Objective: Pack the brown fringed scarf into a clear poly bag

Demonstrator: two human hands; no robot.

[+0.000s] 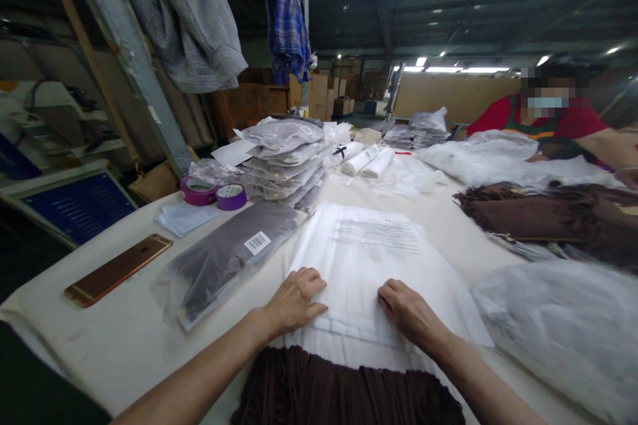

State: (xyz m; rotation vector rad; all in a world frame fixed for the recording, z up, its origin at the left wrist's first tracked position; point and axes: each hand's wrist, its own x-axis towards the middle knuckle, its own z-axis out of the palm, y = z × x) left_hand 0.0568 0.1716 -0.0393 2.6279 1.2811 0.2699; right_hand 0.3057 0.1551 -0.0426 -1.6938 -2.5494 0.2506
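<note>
I am pressing both hands flat on the clear plastic bag [369, 259] lying in the middle of the table [124, 345], directly in front of me. My left hand [294, 299] and right hand [406, 309] are gripping nothing; the fingers are curled and bearing down near the bag's open end, seemingly to pin it while the dark brown pleated garment [343, 392] sits at its mouth. The bag is looking frosted, with printed text near its top. 1 sealed bagged garment [229, 259] is lying just left.
</note>
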